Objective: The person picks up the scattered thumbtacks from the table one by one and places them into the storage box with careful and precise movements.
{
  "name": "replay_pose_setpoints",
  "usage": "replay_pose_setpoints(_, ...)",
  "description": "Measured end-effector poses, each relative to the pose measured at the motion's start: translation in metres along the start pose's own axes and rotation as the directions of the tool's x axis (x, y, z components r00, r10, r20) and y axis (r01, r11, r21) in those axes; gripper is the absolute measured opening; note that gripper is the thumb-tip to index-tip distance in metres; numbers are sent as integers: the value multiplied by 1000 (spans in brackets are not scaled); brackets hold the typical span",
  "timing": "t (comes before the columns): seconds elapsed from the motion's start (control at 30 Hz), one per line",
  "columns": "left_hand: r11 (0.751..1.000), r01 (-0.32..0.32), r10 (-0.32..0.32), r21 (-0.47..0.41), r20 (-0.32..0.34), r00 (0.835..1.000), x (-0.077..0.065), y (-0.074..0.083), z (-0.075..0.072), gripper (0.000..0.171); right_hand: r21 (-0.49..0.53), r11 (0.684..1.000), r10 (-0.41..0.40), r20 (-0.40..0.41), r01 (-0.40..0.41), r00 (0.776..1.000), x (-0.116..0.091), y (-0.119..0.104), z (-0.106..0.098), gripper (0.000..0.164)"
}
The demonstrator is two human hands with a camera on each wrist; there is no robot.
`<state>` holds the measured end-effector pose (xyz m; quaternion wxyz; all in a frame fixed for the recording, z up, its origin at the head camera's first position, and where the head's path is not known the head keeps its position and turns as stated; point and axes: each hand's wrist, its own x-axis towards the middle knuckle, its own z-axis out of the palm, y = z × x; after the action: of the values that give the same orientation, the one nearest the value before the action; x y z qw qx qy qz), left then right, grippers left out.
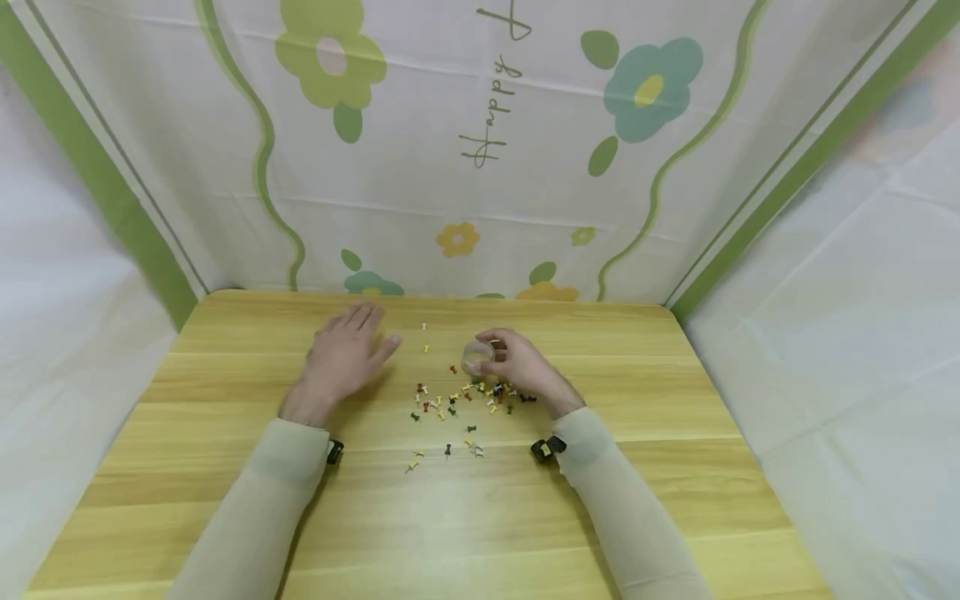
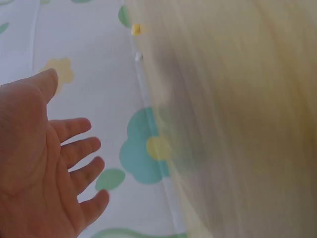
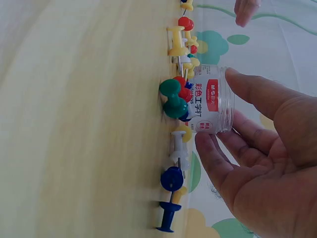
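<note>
While the right hand (image 1: pixel 521 367) has the jar (image 3: pixel 212 99) between thumb and fingers, its grip parted only as wide as the jar, a light, even hold should serve best: a hard squeeze could tip it. The jar stands upright, its threaded mouth uncovered, just past the 12 o'clock edge of the pins (image 3: pixel 170 88) scattered on the counter (image 1: pixel 675 417); whether its base touches the wood is hidden. Keep the mouth clear of the fingertips. The left hand (image 1: pixel 345 350), at the jar's 9 o'clock, is extended, thumb apart, holding nothing. Handling pins by their plastic heads seems wisest, as their points lie every way, with strays at 10 and 6 o'clock.
</note>
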<state>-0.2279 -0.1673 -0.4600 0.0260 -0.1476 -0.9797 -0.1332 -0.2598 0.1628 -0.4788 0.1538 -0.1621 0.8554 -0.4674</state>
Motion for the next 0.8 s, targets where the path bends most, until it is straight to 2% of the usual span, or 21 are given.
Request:
replay_pose_setpoints(0.13, 996, -63, 65, -63, 27, 998, 7, 8, 3, 77, 23, 1000, 8, -7, -8, 1000, 1, 2, 0, 56)
replay_pose_setpoints(0.33, 985, -125, 133, -117, 71, 988, 25, 17, 11, 68, 91, 995, 32, 37, -35, 999, 1, 4, 1, 58)
replay_pose_setpoints(0.63, 980, -196, 198, -25, 136, 971, 50, 22, 17, 56, 102, 994, 31, 59, -37, 998, 1, 5, 2, 57)
replay_pose_setpoints(0.8, 968, -251, 250, 4, 92, 964, 62, 24, 22, 38, 110, 993, 34, 64, -41, 997, -1, 3, 1, 57)
